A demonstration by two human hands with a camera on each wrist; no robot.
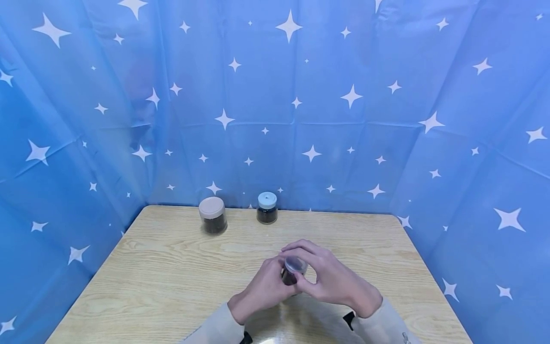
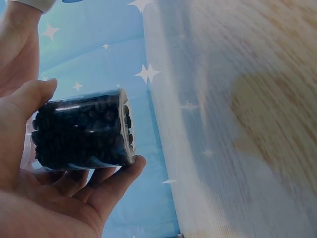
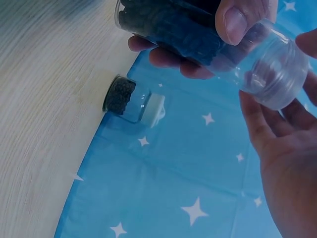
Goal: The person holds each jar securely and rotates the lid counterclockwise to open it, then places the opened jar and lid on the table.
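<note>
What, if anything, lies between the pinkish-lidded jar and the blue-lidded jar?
Nothing: in the head view, only bare wooden tabletop separates the pinkish-lidded jar from the blue-lidded jar.

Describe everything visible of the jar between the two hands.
The jar is a clear cylinder, glass or plastic unclear, topped by a transparent lid. Dark, bean-like pieces fill most of it, below a clear gap. It is roughly upright, apparently raised above the table. The left hand grips its body; the right hand curls round the lid.
</note>
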